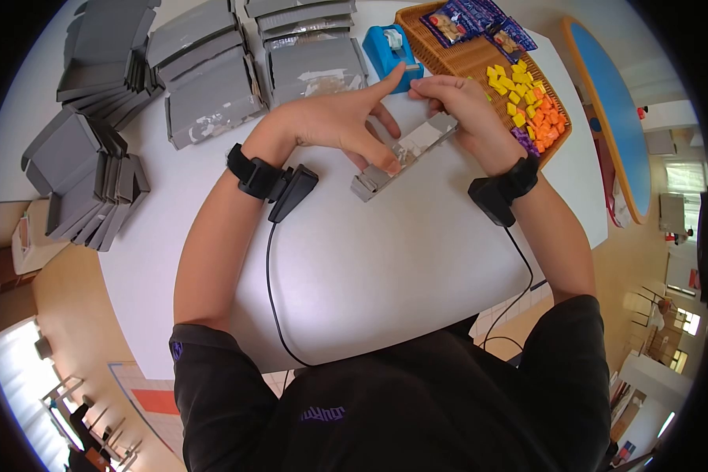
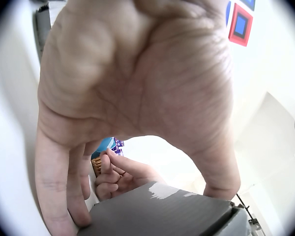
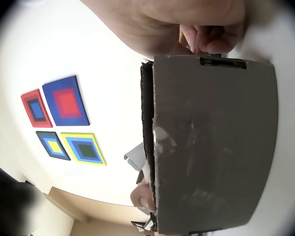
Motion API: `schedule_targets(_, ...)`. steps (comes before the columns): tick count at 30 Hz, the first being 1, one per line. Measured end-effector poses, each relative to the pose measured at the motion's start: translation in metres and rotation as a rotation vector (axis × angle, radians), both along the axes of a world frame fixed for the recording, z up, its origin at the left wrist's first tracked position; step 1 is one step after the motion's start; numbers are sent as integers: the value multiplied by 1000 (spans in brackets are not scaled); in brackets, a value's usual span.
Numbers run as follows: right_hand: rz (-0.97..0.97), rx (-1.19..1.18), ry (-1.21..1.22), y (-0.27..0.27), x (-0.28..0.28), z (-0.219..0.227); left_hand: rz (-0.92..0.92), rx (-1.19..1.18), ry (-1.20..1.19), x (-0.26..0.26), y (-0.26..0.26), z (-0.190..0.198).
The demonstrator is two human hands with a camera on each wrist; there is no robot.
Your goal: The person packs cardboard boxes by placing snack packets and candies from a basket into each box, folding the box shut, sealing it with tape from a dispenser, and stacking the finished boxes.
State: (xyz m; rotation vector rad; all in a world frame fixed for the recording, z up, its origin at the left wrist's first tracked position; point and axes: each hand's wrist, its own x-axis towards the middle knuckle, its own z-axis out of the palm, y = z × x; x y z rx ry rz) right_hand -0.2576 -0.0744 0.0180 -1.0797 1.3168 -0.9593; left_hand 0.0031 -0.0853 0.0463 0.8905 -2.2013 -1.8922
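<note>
A narrow grey cardboard box (image 1: 422, 146) stands on the white table, its top patched with white torn spots. My left hand (image 1: 334, 122) arches over it and grips it, thumb on the near side and fingers on the far side. In the left wrist view the grey box (image 2: 157, 214) lies between thumb and fingers of my left hand (image 2: 137, 88). Over the box's far right end, my right hand (image 1: 472, 114) has curled fingers, thumb and forefinger tips together near the blue tape dispenser (image 1: 385, 53); no tape can be made out between them.
Grey boxes (image 1: 212, 90) stand in rows at the back left, with open grey trays (image 1: 79, 157) stacked at the far left. A wicker basket (image 1: 448, 59) at the back right holds snack packets (image 1: 456, 22) and yellow, orange and purple pieces (image 1: 544, 124). Cables run from both wrists.
</note>
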Motion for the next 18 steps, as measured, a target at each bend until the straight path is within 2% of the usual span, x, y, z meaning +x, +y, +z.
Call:
schedule_targets(8, 31, -4, 69, 1, -2, -4, 20, -2, 20, -1, 4, 1)
schedule_targets(10, 69, -16, -49, 4, -5, -8, 24, 16, 13, -2, 3, 2)
schedule_targets(14, 31, -10, 26, 8, -6, -4, 35, -23, 18, -1, 2, -2)
schedule_targets(16, -73, 39, -21, 21, -7, -3, 27, -48, 9, 0, 2, -4)
schedule_targets(18, -49, -21, -12, 32, -23, 5, 29, -22, 13, 0, 3, -4)
